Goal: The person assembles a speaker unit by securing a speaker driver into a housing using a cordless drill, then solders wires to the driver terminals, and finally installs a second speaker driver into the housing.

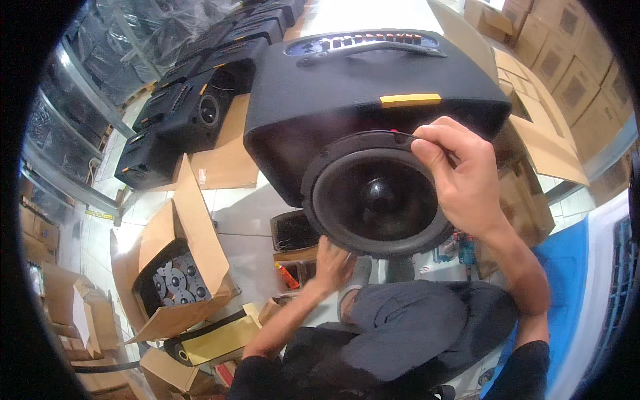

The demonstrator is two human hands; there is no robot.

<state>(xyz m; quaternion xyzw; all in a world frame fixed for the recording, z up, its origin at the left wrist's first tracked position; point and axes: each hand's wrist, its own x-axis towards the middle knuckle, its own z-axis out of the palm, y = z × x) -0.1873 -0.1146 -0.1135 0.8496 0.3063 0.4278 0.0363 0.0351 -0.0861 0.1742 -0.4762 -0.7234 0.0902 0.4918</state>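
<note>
A round black speaker driver point(377, 197) is held up in front of me, its cone facing me and tilted upward. My right hand point(460, 170) pinches its upper right rim between thumb and fingers. Behind the driver stands a large black speaker cabinet point(347, 87) with a carry handle point(373, 51), a control panel and a yellow strip point(410, 100) on top. My left hand point(333, 267) is low, just under the driver's lower left rim, beside a small open box point(293, 233) with dark contents. Its fingers are partly hidden, so its grip and any contact with the driver are unclear.
An open carton point(207, 233) with several small round drivers stands on the left. A roll of yellow-backed material point(220, 343) and an orange-red tube point(287, 275) are nearby. A teal power tool point(465, 253) lies at right. Several black cabinets point(180, 110) stand at back left, stacked cartons point(567, 73) at back right.
</note>
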